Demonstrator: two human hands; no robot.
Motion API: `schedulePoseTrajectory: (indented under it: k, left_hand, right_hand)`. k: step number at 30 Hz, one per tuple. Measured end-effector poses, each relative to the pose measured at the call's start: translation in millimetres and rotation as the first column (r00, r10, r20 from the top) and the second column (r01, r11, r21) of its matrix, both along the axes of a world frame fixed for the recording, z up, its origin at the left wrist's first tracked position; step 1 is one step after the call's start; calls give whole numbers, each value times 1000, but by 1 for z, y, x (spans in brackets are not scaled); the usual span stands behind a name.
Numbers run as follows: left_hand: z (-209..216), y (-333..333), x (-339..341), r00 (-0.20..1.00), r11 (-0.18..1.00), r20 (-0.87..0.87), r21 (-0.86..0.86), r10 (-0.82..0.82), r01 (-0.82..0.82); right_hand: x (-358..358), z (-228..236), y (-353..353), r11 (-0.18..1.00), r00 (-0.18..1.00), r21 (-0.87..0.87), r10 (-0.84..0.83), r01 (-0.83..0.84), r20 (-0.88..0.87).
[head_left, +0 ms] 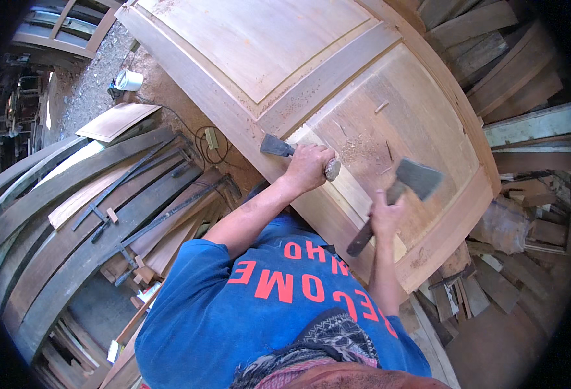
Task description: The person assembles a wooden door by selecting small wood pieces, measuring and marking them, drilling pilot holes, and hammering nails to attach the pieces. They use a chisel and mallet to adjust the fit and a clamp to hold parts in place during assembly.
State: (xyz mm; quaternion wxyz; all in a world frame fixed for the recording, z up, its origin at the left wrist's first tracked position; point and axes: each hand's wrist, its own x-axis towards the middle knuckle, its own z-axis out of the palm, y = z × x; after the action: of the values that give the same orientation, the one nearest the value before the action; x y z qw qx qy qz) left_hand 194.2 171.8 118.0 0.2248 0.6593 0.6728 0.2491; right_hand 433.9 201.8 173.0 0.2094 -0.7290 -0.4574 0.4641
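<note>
Broad flat steel chisel with wooden handle [285, 149] lying blade-down against pale wooden panelled door [389, 123], gripped, dark-handled hatchet-like hammer [402, 194] raised above the shaving-strewn lower panel

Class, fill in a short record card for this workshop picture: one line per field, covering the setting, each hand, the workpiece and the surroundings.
Setting: woodworking yard, seen from above
Left hand: closed around a chisel, blade set on the panel's edge
Right hand: grips a hatchet by its handle, head raised over the panel
Workpiece: panelled wooden door, lying flat, with chips scattered on the lower panel
Person's left: stacked curved planks with long metal clamps
Person's right: pile of offcut boards
Ground: white cup
</note>
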Motion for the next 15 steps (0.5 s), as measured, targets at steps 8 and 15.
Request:
schedulePoseTrajectory:
  k: [8,15]
  left_hand:
    - [2,5,-4,999,1000,-20,17,25,-25]
    - [-22,3,-29,984,996,-165,-52,65,-74]
  right_hand:
    - [-28,-18,-13,909,912,104,409,-404,-35]
    - [-49,-22,-13,756,755,9,653,-655,66]
